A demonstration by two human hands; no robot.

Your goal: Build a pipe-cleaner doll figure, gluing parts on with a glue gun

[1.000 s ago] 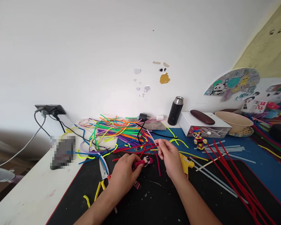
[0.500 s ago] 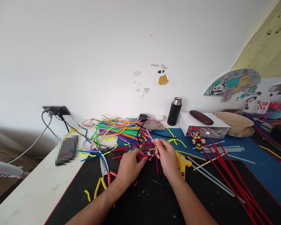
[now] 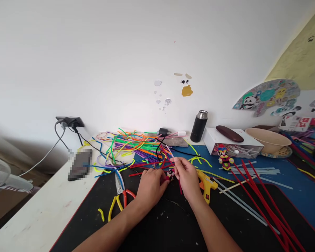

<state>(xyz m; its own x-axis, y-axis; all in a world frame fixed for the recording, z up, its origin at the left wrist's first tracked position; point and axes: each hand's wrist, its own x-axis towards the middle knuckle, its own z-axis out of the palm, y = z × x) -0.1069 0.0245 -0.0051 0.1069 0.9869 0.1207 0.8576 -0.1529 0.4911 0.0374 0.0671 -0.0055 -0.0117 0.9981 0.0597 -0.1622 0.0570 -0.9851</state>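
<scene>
Over the black mat, my left hand (image 3: 151, 185) has its fingers closed around a small doll (image 3: 170, 174) made of fuzzy stems, with a black-and-white face and pinkish red parts. The fingers cover most of it. My right hand (image 3: 187, 175) is pinched at the doll's right side, on a dark red pipe cleaner (image 3: 181, 189) whose end hangs below the fingers. A yellow glue gun (image 3: 208, 185) lies just right of that hand. Left of my left hand rest pliers (image 3: 118, 197) with red and yellow handles.
A heap of colourful pipe cleaners (image 3: 139, 147) lies at the back. To the right are a similar finished doll (image 3: 225, 160), red pipe cleaners (image 3: 267, 203), glue sticks (image 3: 248, 204), a white box (image 3: 212, 141) and a beige bowl (image 3: 267, 136). A black flask (image 3: 198, 127) stands by the wall.
The view has turned slightly left, so the scene sits further right. The doll has tilted between my hands, and less of its red part shows. Both hands keep their holds.
</scene>
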